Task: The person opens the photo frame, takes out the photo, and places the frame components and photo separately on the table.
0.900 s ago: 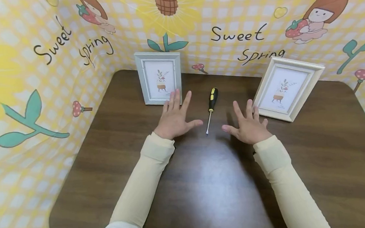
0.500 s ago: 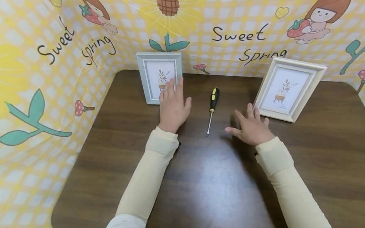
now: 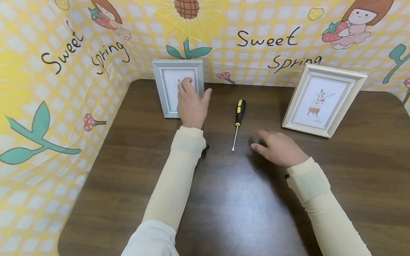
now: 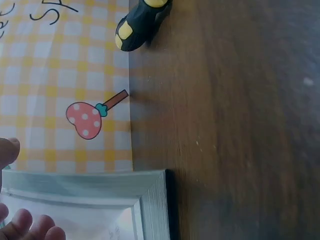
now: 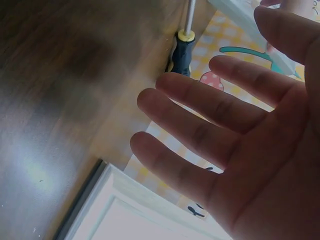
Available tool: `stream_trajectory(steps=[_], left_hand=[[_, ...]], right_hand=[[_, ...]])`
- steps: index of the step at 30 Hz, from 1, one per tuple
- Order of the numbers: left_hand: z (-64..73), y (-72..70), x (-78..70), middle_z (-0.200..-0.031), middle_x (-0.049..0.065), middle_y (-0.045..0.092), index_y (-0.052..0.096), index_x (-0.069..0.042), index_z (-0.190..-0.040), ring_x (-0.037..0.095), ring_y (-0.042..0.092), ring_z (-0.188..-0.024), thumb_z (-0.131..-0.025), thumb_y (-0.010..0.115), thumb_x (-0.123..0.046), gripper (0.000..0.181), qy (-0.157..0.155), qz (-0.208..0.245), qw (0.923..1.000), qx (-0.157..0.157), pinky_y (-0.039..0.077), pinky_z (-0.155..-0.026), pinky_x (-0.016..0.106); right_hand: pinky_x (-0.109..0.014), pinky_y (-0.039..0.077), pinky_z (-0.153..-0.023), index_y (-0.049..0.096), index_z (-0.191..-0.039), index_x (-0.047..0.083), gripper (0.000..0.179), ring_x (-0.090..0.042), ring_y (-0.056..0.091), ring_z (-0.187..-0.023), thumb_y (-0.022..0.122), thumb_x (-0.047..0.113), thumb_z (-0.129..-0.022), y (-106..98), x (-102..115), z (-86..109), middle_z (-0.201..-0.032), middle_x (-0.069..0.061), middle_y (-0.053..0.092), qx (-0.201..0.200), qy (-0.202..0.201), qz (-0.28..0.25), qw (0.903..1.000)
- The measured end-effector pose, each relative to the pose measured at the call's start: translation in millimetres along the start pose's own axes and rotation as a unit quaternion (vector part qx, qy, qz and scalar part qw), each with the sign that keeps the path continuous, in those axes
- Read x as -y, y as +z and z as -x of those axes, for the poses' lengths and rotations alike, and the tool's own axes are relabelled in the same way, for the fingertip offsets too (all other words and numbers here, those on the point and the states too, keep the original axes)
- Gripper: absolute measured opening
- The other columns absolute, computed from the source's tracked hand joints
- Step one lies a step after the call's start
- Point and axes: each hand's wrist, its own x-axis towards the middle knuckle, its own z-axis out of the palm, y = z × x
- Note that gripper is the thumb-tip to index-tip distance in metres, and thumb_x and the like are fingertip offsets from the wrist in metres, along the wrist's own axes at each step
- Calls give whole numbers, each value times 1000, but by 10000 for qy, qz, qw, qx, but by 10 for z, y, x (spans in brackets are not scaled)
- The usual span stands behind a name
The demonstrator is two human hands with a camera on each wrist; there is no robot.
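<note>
In the head view my left hand [image 3: 192,109] hovers in front of the pale blue-grey picture frame [image 3: 160,95], fingers loosely bent and covering part of its picture. The left wrist view has fingertips [image 4: 42,227] over the same frame [image 4: 152,210], with nothing in them. My right hand [image 3: 282,148] is held over the table between the screwdriver and the cream picture frame [image 3: 315,103]. Its fingers [image 5: 200,135] are spread and relaxed in the right wrist view, holding nothing. A black-and-yellow screwdriver [image 3: 239,113] lies between the hands, its blade toward the person.
Both frames stand upright, leaning back, near the far side of the brown wooden table [image 3: 122,182]. Behind and to the left hangs a yellow checked cloth [image 3: 61,87] printed with flowers and lettering. Light glares off the table's middle.
My left hand has moved forward and up over the blue-grey frame, its fingers bending. My right hand has drawn back slightly from the cream frame, fingers less spread in the head view.
</note>
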Motion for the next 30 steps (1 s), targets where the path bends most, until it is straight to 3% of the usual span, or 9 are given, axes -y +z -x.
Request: stream_trajectory(steps=[5, 15, 24, 30], left_hand=[[-57, 108, 7, -118, 13, 50, 41, -5, -125, 31, 55, -91, -91, 73, -49, 64, -242, -186, 9995, -58, 50, -67, 44], [-95, 214, 37, -106, 12, 52, 42, -6, -117, 31, 56, -87, -95, 71, -32, 45, -329, -417, 9982, -275, 50, -63, 46], [-57, 135, 115, -107, 11, 52, 44, -7, -115, 32, 56, -90, -94, 69, -24, 37, -330, -131, 9992, -164, 50, -65, 47], [-17, 88, 186, -107, 13, 49, 44, -6, -115, 32, 53, -99, -90, 67, -19, 36, -216, -82, 9992, -319, 50, -70, 47]], right_hand=[[-55, 46, -97, 55, -140, 0, 49, -41, 64, -112, 63, 28, -101, 8, 29, 9, -125, -24, 65, -26, -69, -101, 9999], [-55, 46, -97, 51, -144, 2, 54, -40, 63, -114, 63, 31, -101, 33, 40, 15, -127, -24, 64, 65, 76, -249, 9996], [-54, 46, -98, 53, -142, 0, 51, -40, 63, -114, 62, 29, -101, 53, 77, -6, -128, -24, 64, 86, -2, -249, 9997], [-54, 47, -95, 48, -146, 2, 55, -39, 65, -108, 61, 30, -102, 55, 106, -14, -118, -22, 68, 158, 65, -283, 9995]])
